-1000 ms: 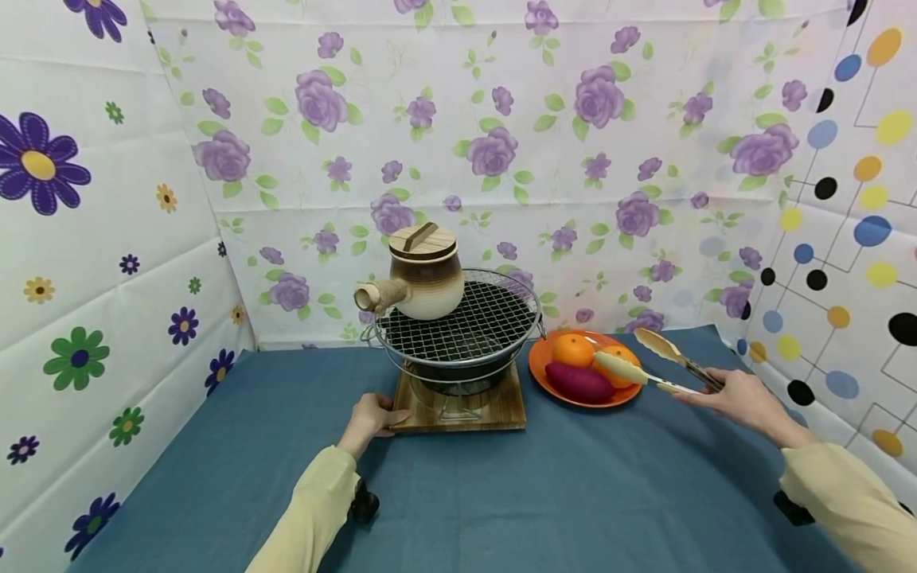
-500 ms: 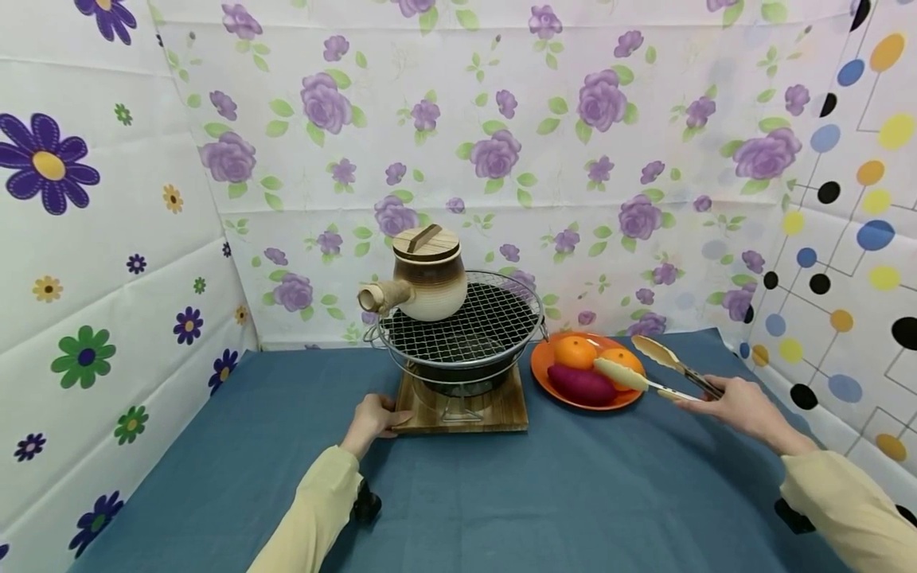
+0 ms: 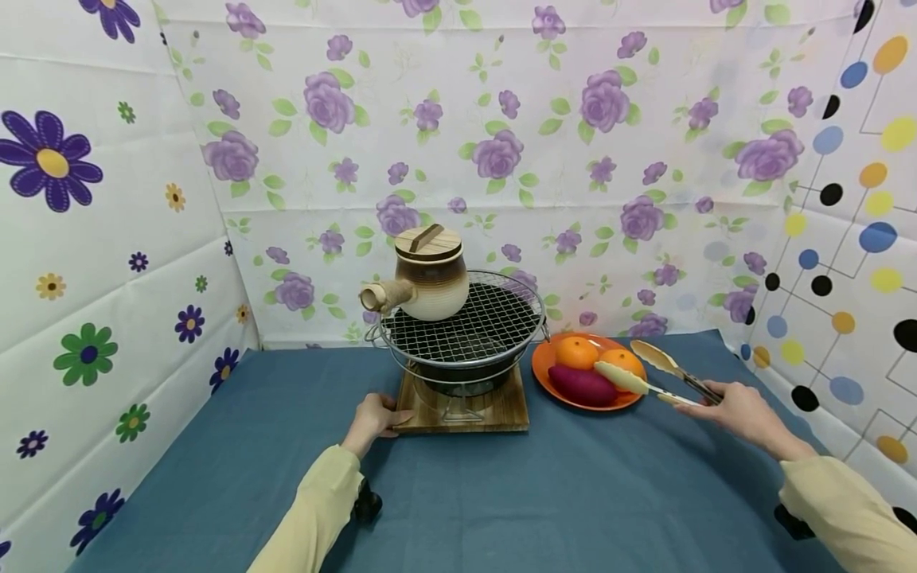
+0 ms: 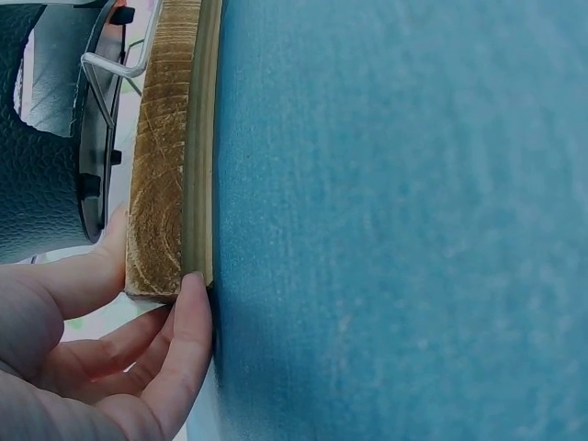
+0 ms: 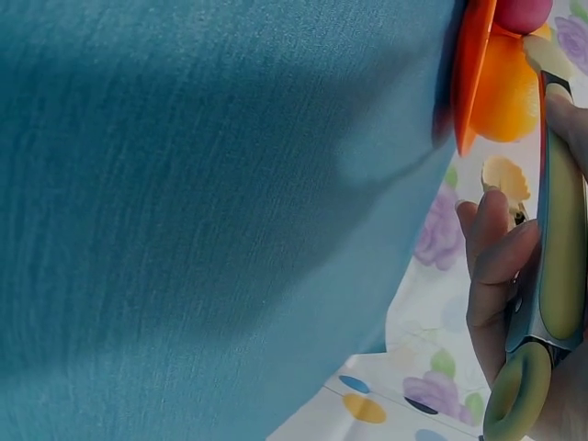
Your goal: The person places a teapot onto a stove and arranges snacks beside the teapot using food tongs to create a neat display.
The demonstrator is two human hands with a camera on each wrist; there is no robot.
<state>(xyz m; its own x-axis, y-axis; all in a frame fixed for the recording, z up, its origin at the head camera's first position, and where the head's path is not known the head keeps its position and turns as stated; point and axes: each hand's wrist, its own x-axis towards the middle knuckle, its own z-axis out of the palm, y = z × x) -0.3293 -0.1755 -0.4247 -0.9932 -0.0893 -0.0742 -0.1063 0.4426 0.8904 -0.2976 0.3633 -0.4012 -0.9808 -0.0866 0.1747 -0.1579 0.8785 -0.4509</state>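
My left hand [image 3: 370, 417] pinches the near left corner of a wooden board [image 3: 494, 415]. In the left wrist view the thumb lies on the top of this board [image 4: 163, 156], with a fingertip at its underside. The board bears a round grill [image 3: 487, 322] with a wire mesh. My right hand [image 3: 748, 418] holds tongs [image 3: 626, 380], whose two arms stand apart. One tip is over an orange plate [image 3: 540, 374], in front of an orange [image 3: 625, 360] and beside a purple sweet potato [image 3: 582, 386]; contact cannot be told. The other tip is right of the plate.
A brown and cream clay pot [image 3: 433, 294] with a wooden lid [image 3: 428, 243] sits on the left of the mesh, its handle pointing left. Another orange [image 3: 575, 352] lies on the plate. Blue cloth [image 3: 458, 501] covers the table, and patterned sheets [image 3: 401, 103] hang around it.
The tongs in my right hand have come down a little and slightly left over the plate. My left hand keeps its grip on the board. The head view has shifted slightly.
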